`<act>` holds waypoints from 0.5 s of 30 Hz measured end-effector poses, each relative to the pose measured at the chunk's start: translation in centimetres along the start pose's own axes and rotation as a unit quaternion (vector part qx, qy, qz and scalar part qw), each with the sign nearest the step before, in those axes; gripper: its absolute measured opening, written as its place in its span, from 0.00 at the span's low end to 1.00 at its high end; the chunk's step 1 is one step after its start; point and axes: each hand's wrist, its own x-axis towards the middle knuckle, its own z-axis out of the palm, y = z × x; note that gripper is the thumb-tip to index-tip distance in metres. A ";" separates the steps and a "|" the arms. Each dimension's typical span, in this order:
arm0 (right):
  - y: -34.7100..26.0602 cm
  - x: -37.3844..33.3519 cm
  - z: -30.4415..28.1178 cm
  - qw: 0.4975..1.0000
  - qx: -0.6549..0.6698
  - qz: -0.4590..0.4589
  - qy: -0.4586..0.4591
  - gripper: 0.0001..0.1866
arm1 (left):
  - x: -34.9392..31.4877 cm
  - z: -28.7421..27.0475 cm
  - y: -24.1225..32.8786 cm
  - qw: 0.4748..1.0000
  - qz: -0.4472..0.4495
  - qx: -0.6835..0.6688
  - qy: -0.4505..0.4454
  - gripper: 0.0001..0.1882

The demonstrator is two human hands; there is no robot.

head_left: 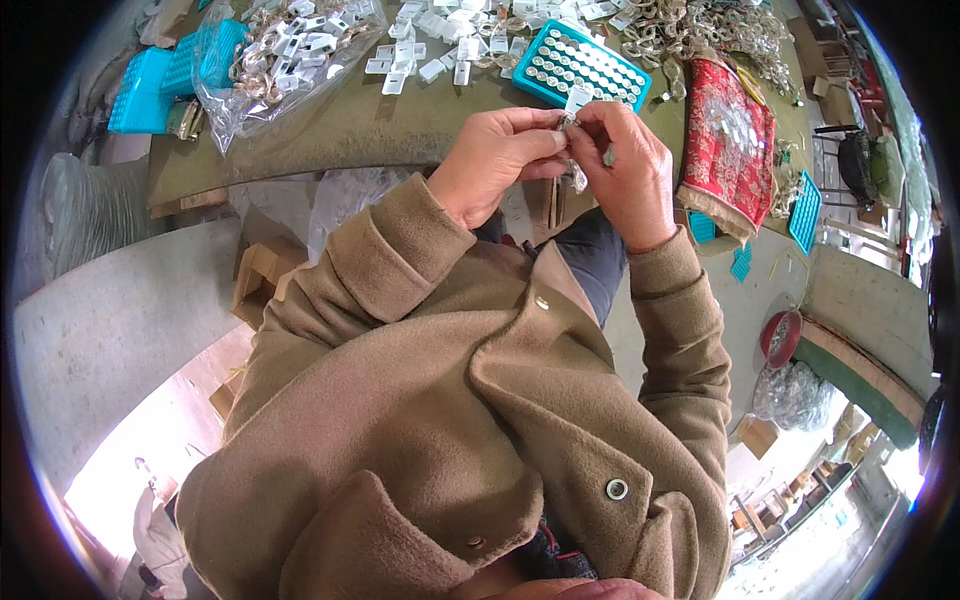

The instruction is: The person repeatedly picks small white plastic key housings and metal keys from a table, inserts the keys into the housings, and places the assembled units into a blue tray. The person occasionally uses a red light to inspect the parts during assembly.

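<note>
My left hand point(503, 158) and my right hand point(632, 170) meet at the table's near edge, fingertips pinched together. Between them is a small shiny strap-like piece point(577, 178), partly hidden by the fingers, with a small white plastic tag point(578, 98) sticking up above. I cannot make out its exact kind. Just beyond the fingertips lies a teal tray point(547, 97) with rows of round silver pieces. Loose white plastic tags point(432, 70) are scattered to its left.
A clear bag point(222, 120) of tagged pieces and teal trays point(140, 95) occupy the far left. Tangled metallic bands point(715, 32) heap at the far right. A red patterned cloth point(705, 125) bearing small clear pieces hangs over the right edge. Below stands a cardboard box point(262, 275).
</note>
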 end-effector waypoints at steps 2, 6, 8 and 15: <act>-0.1 -0.1 0.2 0.999 -0.037 -0.020 0.000 0.07 | -0.2 0.1 0.1 1.000 0.015 -0.003 0.008 0.14; -0.4 -0.7 0.5 0.997 0.064 0.040 0.000 0.03 | -0.6 -0.3 0.3 1.000 0.007 -0.003 0.008 0.13; -0.4 -1.0 0.5 0.998 0.048 0.031 0.007 0.03 | -0.6 -0.4 0.0 1.000 -0.003 -0.008 0.005 0.14; 0.7 -0.6 -0.2 0.949 0.263 0.166 -0.047 0.08 | -0.2 -0.8 -0.8 0.997 -0.037 -0.070 0.018 0.11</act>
